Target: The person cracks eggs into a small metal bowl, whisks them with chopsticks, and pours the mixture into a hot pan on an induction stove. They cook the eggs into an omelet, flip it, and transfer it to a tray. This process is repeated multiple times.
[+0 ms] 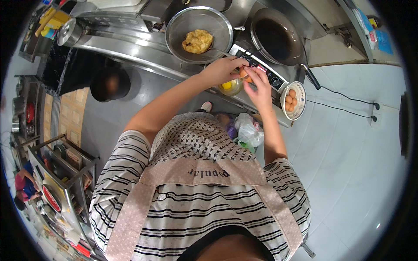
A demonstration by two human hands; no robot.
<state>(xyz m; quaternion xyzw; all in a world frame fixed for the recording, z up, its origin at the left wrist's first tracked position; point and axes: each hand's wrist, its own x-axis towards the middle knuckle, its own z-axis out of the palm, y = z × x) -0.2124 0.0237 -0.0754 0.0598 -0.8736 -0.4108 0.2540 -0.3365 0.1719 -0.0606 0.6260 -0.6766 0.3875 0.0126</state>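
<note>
Both of my hands are on a brown egg [245, 75] whose shell looks cracked. My left hand [227, 69] grips it from the left, and my right hand [259, 84] from the right with fingers bent over the top. Just below the egg is a clear bowl [235, 90] holding a raw egg yolk [226, 85]; my left hand covers part of its rim. Dark thin sticks [249, 53], perhaps chopsticks, show beyond my left hand; whether it holds them I cannot tell.
A mesh strainer [176, 29] holds a browned fried egg [197, 41]. A wok [277, 37] with dark liquid sits on an induction cooker [277, 81]. To the right stands a patterned bowl [283, 109] of several eggs [290, 99]. Power cords [346, 98] run to the wall.
</note>
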